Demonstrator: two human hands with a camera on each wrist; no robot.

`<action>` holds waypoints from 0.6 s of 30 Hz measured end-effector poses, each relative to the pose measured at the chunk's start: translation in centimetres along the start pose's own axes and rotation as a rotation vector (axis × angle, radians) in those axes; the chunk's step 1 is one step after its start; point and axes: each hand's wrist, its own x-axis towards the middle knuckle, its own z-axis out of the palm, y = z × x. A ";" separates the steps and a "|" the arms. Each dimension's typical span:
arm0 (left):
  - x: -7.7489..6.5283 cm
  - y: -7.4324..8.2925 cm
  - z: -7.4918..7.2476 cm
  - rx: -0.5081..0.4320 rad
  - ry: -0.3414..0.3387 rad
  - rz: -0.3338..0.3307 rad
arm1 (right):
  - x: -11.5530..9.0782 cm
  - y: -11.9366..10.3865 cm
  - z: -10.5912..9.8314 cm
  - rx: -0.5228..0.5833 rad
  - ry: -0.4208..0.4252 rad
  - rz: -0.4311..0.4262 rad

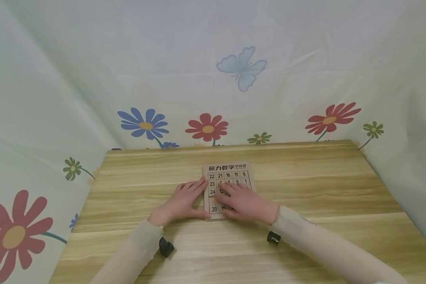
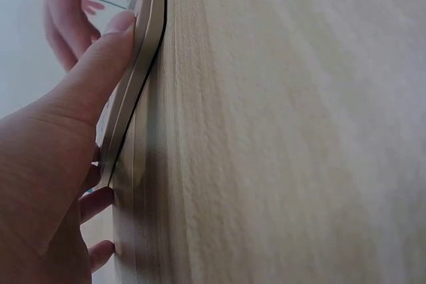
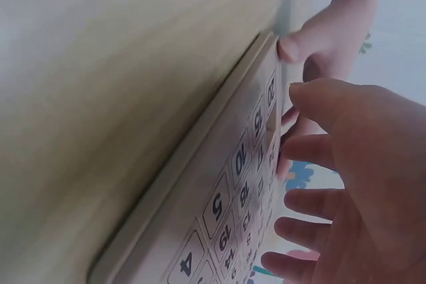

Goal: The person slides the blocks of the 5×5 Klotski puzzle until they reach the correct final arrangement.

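Note:
A wooden number slide puzzle (image 1: 230,167) lies flat on the table, numbered tiles in rows under a printed heading. My left hand (image 1: 184,200) holds its left side, thumb at the near left corner and fingertips along the left edge. In the left wrist view the thumb (image 2: 110,51) presses against the puzzle's rim (image 2: 143,51). Over the tiles lies my right hand (image 1: 246,202), fingers spread and slightly bent, covering several numbers. A vacant slot (image 3: 271,123) shows above tile 20 in the left column. In the right wrist view the fingers (image 3: 309,204) reach over the tile face.
The wood-grain table (image 1: 156,165) extends around the puzzle. Behind and beside it hangs a pale cloth (image 1: 287,59) printed with flowers and a butterfly. Each wrist carries a small black device, one by the left sleeve (image 1: 135,244) and one by the right sleeve (image 1: 316,236).

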 end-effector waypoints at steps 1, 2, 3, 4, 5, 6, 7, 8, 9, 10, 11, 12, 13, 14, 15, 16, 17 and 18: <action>0.0 0.0 0.0 0.001 0.003 0.001 | 0.2 0.1 -0.1 -0.002 -0.003 0.006; 0.0 0.0 0.0 0.003 0.003 0.001 | 0.5 0.3 0.0 -0.007 -0.009 0.012; 0.0 -0.1 0.0 0.005 0.004 0.002 | 0.7 0.4 0.0 -0.012 -0.015 0.018; 0.0 0.0 0.0 0.005 0.004 0.003 | 0.9 0.6 0.1 -0.021 -0.026 0.024; 0.0 0.0 0.1 0.005 0.002 0.004 | 1.0 0.6 0.2 -0.023 -0.032 0.031; 0.0 0.0 0.1 0.002 0.005 0.007 | 1.1 0.7 0.2 -0.028 -0.044 0.040; 0.0 0.1 0.0 0.002 0.003 0.007 | 1.1 0.8 0.3 -0.034 -0.050 0.046; 0.0 0.1 0.0 -0.003 0.004 0.009 | 1.1 0.8 0.4 -0.039 -0.054 0.052; 0.0 0.1 0.0 -0.002 -0.001 0.005 | 1.2 0.7 0.4 -0.041 -0.058 0.057; 0.0 0.1 0.0 0.000 -0.005 0.002 | 1.1 0.7 0.4 -0.043 -0.060 0.060; 0.0 0.1 0.0 0.002 -0.008 -0.003 | 1.1 0.6 0.4 -0.041 -0.059 0.061; 0.0 0.1 0.0 0.004 -0.008 -0.006 | 1.0 0.6 0.5 -0.041 -0.063 0.064; 0.0 0.1 0.1 0.008 -0.008 -0.009 | 0.9 0.5 0.5 -0.036 -0.061 0.063; 0.0 0.0 0.1 0.011 -0.008 -0.010 | 0.8 0.4 0.6 -0.032 -0.058 0.061; 0.0 0.0 0.1 0.016 -0.008 -0.012 | 0.6 0.3 0.7 -0.031 -0.059 0.059; 0.0 -0.1 0.2 0.017 -0.004 -0.012 | 0.5 0.2 0.8 -0.029 -0.061 0.056; 0.0 -0.1 0.2 0.015 -0.003 -0.011 | 0.3 0.1 0.9 -0.028 -0.063 0.053; 0.0 -0.1 0.2 0.013 -0.002 -0.010 | 0.1 0.0 1.0 -0.030 -0.066 0.049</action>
